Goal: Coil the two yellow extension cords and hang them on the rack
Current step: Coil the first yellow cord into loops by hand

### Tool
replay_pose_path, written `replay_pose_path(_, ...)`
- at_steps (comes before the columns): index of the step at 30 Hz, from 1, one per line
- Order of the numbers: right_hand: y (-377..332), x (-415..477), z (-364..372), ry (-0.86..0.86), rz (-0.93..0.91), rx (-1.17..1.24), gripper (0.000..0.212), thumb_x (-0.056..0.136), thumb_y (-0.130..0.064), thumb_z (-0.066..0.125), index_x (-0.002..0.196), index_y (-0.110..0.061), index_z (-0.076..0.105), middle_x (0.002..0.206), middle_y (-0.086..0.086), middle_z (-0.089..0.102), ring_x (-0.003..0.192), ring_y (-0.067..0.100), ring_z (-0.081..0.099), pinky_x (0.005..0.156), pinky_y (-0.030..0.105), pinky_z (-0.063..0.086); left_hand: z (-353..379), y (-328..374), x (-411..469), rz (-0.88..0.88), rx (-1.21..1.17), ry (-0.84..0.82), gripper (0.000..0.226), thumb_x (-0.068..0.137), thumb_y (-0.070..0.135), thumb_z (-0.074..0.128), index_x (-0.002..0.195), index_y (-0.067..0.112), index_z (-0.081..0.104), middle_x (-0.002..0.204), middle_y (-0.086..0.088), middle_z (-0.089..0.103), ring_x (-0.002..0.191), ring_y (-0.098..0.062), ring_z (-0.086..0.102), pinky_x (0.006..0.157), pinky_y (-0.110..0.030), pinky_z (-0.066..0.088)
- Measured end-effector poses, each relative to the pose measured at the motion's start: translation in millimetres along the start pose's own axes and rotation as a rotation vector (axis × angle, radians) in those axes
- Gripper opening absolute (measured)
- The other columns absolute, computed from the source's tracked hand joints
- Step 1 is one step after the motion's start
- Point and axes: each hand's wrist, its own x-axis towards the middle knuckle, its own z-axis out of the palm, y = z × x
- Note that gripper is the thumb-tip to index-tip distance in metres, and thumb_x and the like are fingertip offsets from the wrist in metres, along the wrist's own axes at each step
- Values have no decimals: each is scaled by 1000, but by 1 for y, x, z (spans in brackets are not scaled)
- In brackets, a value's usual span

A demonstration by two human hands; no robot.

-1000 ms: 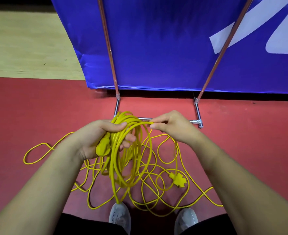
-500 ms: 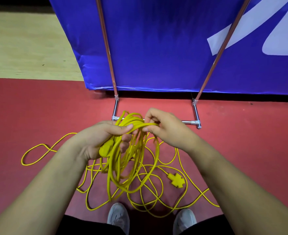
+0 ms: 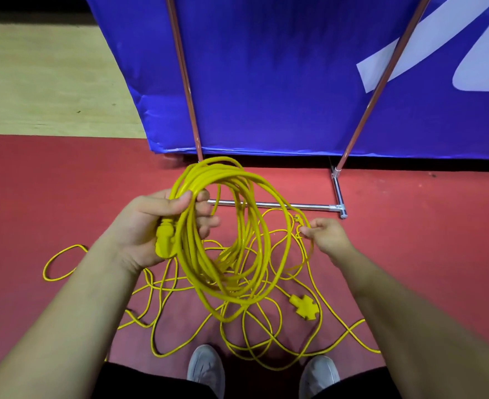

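My left hand (image 3: pixel 156 223) grips a bundle of yellow cord loops (image 3: pixel 226 243), with a yellow plug (image 3: pixel 164 240) lying against the palm. The loops hang down in front of me, above the floor. My right hand (image 3: pixel 325 234) pinches a strand of the same yellow cord out to the right. A thinner yellow cord (image 3: pixel 254 338) lies tangled on the red floor below, with a cross-shaped yellow socket (image 3: pixel 305 306) among its loops. The rack (image 3: pixel 280 205) stands just beyond, its chrome base bar on the floor and two copper uprights rising.
A blue banner (image 3: pixel 280 76) hangs behind the rack uprights. The floor is red mat (image 3: pixel 36 191) here, with pale wood (image 3: pixel 44 82) at the far left. My two grey shoes (image 3: pixel 205 370) stand at the bottom, among loose cord loops.
My right hand has moved away from the left, drawing a strand out to the right. The held coil has opened into a wider ring and sits higher.
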Motion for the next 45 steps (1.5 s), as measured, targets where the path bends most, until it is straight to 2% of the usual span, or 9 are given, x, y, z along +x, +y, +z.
replay_pose_path(5,-11,-15,13,-175,195,165,27,91,-7,65,78,-15,42,59,10,61,36,11,56,42,19,41,1,-4,12,147,134,312,37,55,19,86,84,7,66,67,-2,60,53,-15,56,52,-25,50)
replay_pose_path(11,-77,-44,12,-490,-163,-544,27,81,-12,72,57,-17,61,52,1,58,45,12,47,53,22,37,-5,-3,17,139,370,551,16,77,15,62,89,4,63,64,-1,63,53,-13,61,52,-22,51)
replay_pose_path(16,-134,-96,-5,-983,-284,-377,4,87,-13,70,83,-12,71,55,-3,54,50,10,42,47,21,32,5,-17,18,-38,517,526,11,87,4,57,90,-6,61,72,-16,73,63,-23,72,53,-25,56)
replay_pose_path(20,-151,-104,-5,-828,-438,75,10,89,1,62,96,-6,65,54,-9,60,53,5,46,52,17,37,18,-27,21,-97,480,394,21,84,7,57,100,-6,62,85,-24,72,68,-29,71,56,-32,57)
replay_pose_path(24,-150,-96,-2,-544,-501,339,12,88,-1,65,93,-11,60,64,5,64,52,8,51,51,19,38,22,-28,22,-107,376,341,6,73,13,66,73,7,68,65,-14,66,49,-24,63,47,-28,52)
replay_pose_path(30,-112,-65,-8,-436,-424,147,5,87,-9,69,83,-11,66,67,6,64,64,16,54,64,28,41,20,-24,23,-46,143,241,21,65,18,77,77,12,61,60,-3,49,45,-15,46,49,-24,43)
replay_pose_path(36,-84,-51,-15,-395,-351,105,7,89,-5,64,87,-11,67,71,5,61,63,8,55,67,20,46,13,-20,21,-88,327,408,7,76,12,60,72,6,60,61,-8,56,46,-18,54,46,-25,48)
replay_pose_path(41,-127,-74,-7,-411,-558,-10,3,82,-8,74,84,-10,74,69,-1,64,62,1,53,63,17,43,12,-26,21,-168,334,399,19,78,11,58,89,-1,66,82,-21,71,55,-24,66,49,-28,54)
replay_pose_path(45,-146,-102,12,-479,-711,-89,7,80,-9,76,83,-4,72,70,0,67,62,1,58,60,16,45,16,-28,22,-173,350,366,13,76,14,63,74,6,73,71,-14,69,55,-23,67,50,-26,54)
